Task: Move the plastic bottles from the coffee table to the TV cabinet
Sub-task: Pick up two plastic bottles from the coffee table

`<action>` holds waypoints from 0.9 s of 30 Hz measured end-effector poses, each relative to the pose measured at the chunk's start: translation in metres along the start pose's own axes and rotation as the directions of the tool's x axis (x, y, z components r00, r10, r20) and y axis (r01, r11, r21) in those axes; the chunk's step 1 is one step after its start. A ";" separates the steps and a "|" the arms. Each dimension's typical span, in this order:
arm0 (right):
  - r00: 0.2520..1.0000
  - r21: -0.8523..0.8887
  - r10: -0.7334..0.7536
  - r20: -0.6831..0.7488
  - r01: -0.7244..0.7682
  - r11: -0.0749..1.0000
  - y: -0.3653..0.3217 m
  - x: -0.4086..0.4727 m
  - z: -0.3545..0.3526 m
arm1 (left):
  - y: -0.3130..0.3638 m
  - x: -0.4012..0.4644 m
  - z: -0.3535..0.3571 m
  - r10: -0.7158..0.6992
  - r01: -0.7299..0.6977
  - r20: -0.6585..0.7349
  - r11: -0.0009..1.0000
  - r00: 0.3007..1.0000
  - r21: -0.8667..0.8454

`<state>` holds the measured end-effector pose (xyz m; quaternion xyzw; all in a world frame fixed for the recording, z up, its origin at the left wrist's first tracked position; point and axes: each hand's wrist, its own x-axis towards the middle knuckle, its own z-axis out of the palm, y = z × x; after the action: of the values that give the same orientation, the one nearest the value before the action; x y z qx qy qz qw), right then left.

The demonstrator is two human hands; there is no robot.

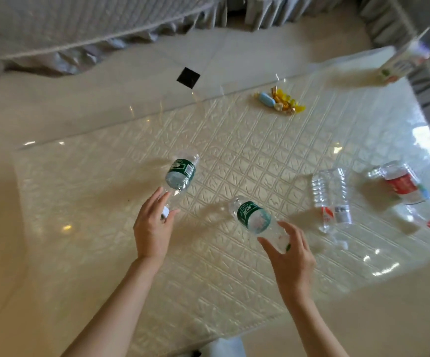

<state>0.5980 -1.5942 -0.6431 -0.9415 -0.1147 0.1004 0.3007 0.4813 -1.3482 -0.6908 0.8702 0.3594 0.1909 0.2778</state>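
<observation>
Reaching with fingers spread — left hand (152,226) and right hand (291,258) at 2 green-labelled bottles (181,173), gripping neither.

- Wrapped candies (279,101), yellow and blue, piled at far centre.
- Carton (403,60), far right corner, blurred.
- Grey frilled sofa cover (80,34), far left.

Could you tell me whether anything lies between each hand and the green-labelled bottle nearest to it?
Nothing visible does. The left hand is already at the cap end of the left green-labelled bottle, and the right hand is at the neck of the other green-labelled bottle. Only bare coffee table surrounds them.
</observation>
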 end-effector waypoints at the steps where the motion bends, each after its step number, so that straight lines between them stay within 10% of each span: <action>1: 1.000 0.017 0.008 0.003 -0.009 1.000 -0.006 0.008 0.000 | 0.004 0.007 -0.001 0.006 -0.007 -0.009 1.000 1.000 -0.019; 20: 0.994 0.195 -0.024 0.107 0.002 0.981 -0.042 0.031 0.043 | 0.041 0.047 0.030 0.066 -0.038 0.077 0.947 0.995 -0.320; 27: 0.998 0.233 0.044 -0.053 -0.031 0.972 -0.043 0.015 0.026 | 0.059 0.039 0.013 -0.120 0.124 0.034 0.913 0.992 -0.390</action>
<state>0.5987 -1.5422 -0.6400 -0.9043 -0.0756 0.0917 0.4101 0.5444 -1.3590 -0.6587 0.7741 0.3662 0.2369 0.4589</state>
